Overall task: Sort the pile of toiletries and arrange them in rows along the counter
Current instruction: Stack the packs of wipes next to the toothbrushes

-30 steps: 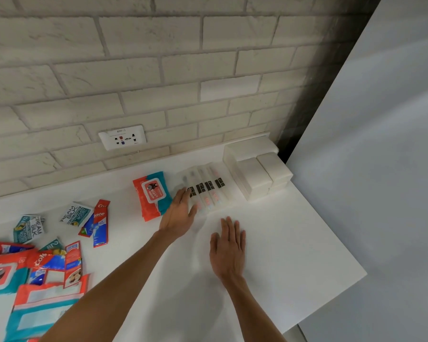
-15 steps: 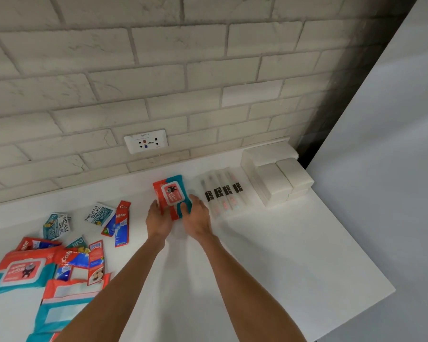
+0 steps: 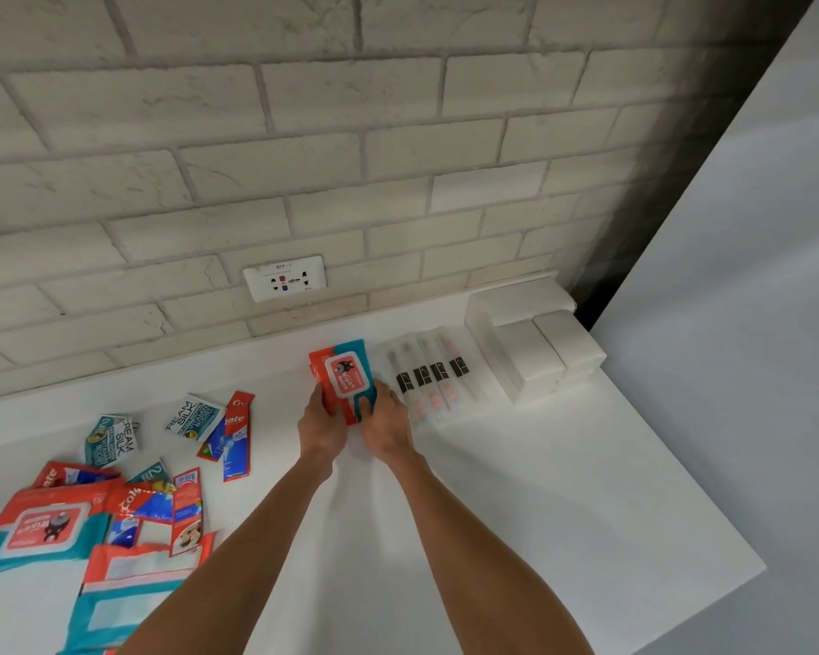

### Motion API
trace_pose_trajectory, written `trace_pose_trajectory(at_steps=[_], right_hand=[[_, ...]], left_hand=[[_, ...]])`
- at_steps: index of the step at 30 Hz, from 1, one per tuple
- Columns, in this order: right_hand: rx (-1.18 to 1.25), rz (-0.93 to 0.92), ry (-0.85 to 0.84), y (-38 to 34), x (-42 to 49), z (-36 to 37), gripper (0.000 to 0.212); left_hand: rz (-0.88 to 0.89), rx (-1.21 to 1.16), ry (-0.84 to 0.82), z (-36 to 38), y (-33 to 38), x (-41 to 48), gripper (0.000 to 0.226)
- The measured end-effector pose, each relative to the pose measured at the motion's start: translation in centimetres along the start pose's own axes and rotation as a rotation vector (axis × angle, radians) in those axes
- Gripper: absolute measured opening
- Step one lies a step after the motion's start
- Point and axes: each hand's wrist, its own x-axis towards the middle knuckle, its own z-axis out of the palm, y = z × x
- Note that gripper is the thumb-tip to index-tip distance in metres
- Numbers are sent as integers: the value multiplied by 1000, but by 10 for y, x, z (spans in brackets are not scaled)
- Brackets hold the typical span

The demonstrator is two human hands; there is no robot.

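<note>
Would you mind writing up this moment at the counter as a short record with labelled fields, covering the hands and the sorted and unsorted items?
surface: white counter below a brick wall
left hand: left hand on the small wipes pack, at its left edge
right hand: right hand on the same pack, at its lower right
sorted row: white boxes in the corner, then wrapped toothbrushes, then the wipes pack
unsorted: pile of toiletries at the left, with toothpaste, sachets and larger wipes packs
wall fitting: power socket

1. a white brick wall [image 3: 303, 134] rises behind the tabletop [image 3: 563, 489].
2. a white power outlet [image 3: 284, 278] sits low on the wall.
3. a plain pale panel [image 3: 752, 323] stands at right.
</note>
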Motion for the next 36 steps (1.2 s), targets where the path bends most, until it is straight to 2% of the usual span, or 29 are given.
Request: trace_pose_trajectory(at_steps=[12,18,24,31,36], right_hand=[[-70,-21,-39,-8,3,-8,36],[-106,-98,111,-12,-14,-3,41],[-107,-189,119,-24,-57,21,47],[-86,-140,80,-40,-126,70,33],[-44,-124,37,-54,-177,102,26]], left_hand=[[28,106,-69,-4,12,-8,53],[140,134,-97,-26,6,-25,52],[207,287,-7,-77,-31,-45,51],[293,359,34,-155,-76,-84,28],[249,369,21,-214,-104,-111,25]])
